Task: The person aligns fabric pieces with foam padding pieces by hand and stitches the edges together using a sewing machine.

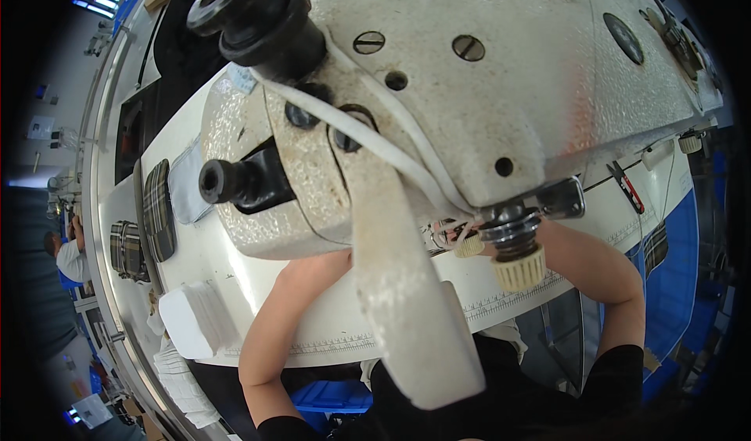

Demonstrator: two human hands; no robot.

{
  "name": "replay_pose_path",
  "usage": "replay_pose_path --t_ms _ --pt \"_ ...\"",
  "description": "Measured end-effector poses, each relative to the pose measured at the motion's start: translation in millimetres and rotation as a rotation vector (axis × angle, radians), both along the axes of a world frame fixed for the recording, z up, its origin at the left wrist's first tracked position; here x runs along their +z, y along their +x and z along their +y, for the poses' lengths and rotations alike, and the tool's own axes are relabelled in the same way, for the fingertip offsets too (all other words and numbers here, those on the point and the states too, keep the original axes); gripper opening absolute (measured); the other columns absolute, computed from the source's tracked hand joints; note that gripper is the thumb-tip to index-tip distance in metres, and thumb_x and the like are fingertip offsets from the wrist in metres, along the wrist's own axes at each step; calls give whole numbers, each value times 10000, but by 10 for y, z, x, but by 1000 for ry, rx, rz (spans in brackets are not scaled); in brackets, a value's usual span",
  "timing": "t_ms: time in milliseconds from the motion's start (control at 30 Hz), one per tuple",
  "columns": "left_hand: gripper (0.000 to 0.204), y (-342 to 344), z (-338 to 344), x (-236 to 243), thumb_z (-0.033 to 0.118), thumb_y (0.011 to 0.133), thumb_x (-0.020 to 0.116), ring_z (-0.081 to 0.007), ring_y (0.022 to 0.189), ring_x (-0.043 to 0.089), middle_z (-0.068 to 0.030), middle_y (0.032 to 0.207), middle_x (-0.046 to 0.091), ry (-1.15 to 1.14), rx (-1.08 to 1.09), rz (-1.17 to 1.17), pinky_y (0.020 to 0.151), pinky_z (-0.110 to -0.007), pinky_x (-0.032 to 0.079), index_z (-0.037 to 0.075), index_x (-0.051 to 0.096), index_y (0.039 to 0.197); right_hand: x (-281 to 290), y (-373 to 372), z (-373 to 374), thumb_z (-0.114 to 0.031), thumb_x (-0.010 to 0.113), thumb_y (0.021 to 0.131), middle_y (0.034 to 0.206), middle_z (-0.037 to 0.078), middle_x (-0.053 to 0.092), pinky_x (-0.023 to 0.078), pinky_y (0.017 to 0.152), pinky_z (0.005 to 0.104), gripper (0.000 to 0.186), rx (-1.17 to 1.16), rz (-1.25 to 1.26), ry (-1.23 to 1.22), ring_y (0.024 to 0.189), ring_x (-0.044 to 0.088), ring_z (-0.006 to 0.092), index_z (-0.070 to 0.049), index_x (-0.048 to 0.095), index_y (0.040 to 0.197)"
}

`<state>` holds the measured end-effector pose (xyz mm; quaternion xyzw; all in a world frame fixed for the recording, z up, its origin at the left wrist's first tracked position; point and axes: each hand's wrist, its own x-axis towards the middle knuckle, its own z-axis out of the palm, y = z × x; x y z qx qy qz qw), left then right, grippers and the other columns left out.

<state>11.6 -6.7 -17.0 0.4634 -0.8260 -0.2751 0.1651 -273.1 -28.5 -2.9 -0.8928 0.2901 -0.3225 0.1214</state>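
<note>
A cream sewing machine head (415, 18) fills the upper middle of my view, with white cord looped over it, black knobs and a knurled tension dial (518, 267). My left hand (332, 261) reaches under the machine from the lower left, its fingers hidden behind the head. My right hand (547, 237) reaches in from the right behind the tension dial, its fingers hidden too. What either hand holds or touches is out of sight. Both forearms are above the white table (313, 347) with its printed ruler along the front edge.
Plaid fabric pieces (160, 210), a pale cloth (188, 183) and a white stack (190, 320) lie at the left. Red-handled snips (630, 187) lie at the right, beside a blue surface (669, 284). A person (72, 257) is at the far left, beyond a metal rail.
</note>
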Motion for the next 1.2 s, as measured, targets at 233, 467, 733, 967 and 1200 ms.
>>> replay_pose_path --t_ms 233,467,733,967,1200 --pt "264 -199 195 248 131 887 753 -216 978 655 -122 1078 668 -345 -168 -119 818 -336 531 36 659 1115 96 -9 1 -73 687 665 797 95 613 486 604 458 143 1 16 -22 671 630 304 -20 571 601" --pt "383 -381 389 450 68 794 775 -325 1097 642 -161 1192 649 -197 -209 18 927 -411 529 -3 680 1159 81 6 -12 -75 686 653 806 82 615 497 622 449 118 -9 -24 -101 715 635 289 -27 584 619" --pt "357 -153 263 241 -17 807 677 -289 1108 654 -115 1226 666 -245 -321 20 997 -419 523 17 683 1163 15 -31 18 -75 687 658 752 64 596 483 514 403 127 -9 2 -38 575 610 264 -42 569 626" --pt "428 21 128 -29 46 749 701 -347 1111 655 -168 1181 691 -260 -275 -136 1000 -450 509 41 696 1177 4 -41 42 -74 689 654 740 65 577 470 517 410 147 8 120 14 566 599 263 -45 550 616" --pt "403 60 98 -53 106 818 707 -363 1149 626 -149 1222 671 395 213 21 1016 -457 489 92 683 1220 124 -1 10 -59 686 630 824 89 607 482 629 459 110 7 16 -59 734 629 304 -21 583 631"
